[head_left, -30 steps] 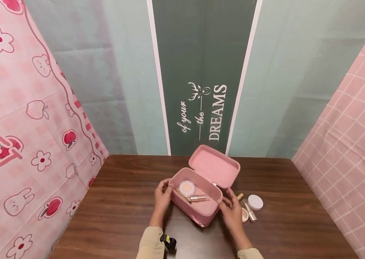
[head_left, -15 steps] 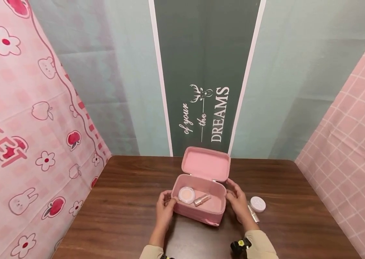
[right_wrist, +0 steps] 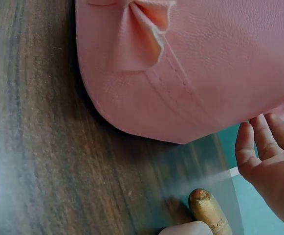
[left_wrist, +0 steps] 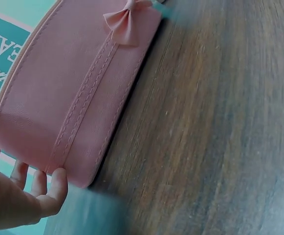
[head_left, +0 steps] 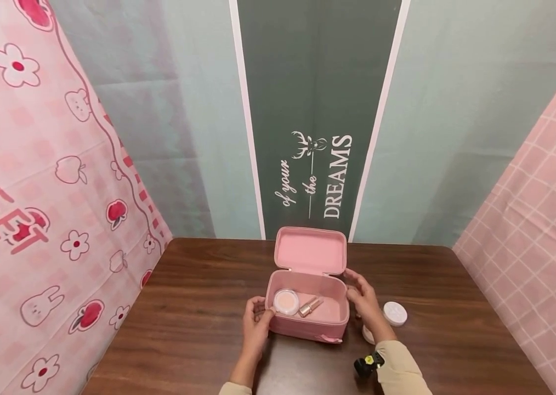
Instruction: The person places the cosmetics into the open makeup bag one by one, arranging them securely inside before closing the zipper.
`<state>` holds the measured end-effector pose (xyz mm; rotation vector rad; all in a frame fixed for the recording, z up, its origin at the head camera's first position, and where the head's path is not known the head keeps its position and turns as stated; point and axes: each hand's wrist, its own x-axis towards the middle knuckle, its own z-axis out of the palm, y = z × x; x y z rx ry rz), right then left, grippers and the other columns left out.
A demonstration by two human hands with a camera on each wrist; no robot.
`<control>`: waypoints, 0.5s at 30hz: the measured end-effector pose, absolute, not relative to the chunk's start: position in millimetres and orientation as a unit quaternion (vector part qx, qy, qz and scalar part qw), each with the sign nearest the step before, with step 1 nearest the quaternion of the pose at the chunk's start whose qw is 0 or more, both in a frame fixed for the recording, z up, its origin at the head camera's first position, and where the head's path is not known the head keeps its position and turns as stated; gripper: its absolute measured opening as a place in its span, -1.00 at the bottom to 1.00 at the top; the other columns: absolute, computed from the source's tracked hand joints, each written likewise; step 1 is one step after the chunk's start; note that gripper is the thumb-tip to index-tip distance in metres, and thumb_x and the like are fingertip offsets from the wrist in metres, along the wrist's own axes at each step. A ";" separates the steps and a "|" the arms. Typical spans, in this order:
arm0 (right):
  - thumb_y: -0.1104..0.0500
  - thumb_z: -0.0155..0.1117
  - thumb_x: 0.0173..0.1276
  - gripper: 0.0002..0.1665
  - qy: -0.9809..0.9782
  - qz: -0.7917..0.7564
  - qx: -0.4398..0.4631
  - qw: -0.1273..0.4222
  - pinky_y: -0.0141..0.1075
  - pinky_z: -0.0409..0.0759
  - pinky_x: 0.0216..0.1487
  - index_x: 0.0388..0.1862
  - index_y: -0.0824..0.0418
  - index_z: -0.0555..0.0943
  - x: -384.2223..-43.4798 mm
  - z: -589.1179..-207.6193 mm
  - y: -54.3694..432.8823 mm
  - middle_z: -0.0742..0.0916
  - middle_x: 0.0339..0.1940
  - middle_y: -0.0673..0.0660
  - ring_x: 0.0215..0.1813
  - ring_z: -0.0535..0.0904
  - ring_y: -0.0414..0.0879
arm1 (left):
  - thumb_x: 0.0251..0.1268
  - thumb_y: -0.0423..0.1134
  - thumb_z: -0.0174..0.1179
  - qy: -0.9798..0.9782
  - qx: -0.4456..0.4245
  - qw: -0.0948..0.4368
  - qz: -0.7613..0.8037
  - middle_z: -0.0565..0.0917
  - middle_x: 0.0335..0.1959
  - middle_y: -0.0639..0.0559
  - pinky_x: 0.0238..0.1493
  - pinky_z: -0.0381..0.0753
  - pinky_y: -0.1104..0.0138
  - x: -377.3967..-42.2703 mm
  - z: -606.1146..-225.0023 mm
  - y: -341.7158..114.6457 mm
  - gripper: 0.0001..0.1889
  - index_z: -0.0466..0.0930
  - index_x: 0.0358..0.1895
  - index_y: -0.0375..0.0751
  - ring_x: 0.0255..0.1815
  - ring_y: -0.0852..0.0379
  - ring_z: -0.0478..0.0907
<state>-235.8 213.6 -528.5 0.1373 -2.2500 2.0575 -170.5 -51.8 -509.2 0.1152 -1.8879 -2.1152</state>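
A pink cosmetic case (head_left: 302, 328) stands on the table with its lid (head_left: 310, 251) raised at the back. Inside it lie a round compact (head_left: 286, 302) and a lipstick (head_left: 311, 306). My left hand (head_left: 254, 323) holds the left end, thumb at the rim and fingers against the side wall. At the other end, my right hand (head_left: 368, 302) holds the case by its side near the rim. Both wrist views show the front wall with a pink bow (left_wrist: 124, 27) on it; the inside is hidden there.
Right of the case lies a white round compact (head_left: 395, 314), with another round item (head_left: 369, 334) partly behind the right forearm. A gold tube (right_wrist: 207, 213) shows low in the right wrist view. Fabric sheets hang behind the wooden table (head_left: 199, 285) and along both sides.
The case has turned from a slant to nearly square with the table's far edge, both hands moving with it. The lipstick inside has shifted, and a thin gold item inside is out of sight.
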 end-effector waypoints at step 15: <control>0.38 0.17 0.18 -0.48 -0.786 0.593 -0.090 0.152 -0.44 0.46 -0.14 0.15 0.47 0.39 -168.9 -526.5 183.3 0.54 0.03 0.43 -0.01 0.52 0.21 | 0.04 -0.34 0.21 -0.766 0.030 0.164 -0.621 0.63 -0.36 -0.07 -0.32 0.51 0.32 -237.9 -525.2 -74.8 -0.75 0.61 -0.15 -0.25 -0.36 0.10 0.53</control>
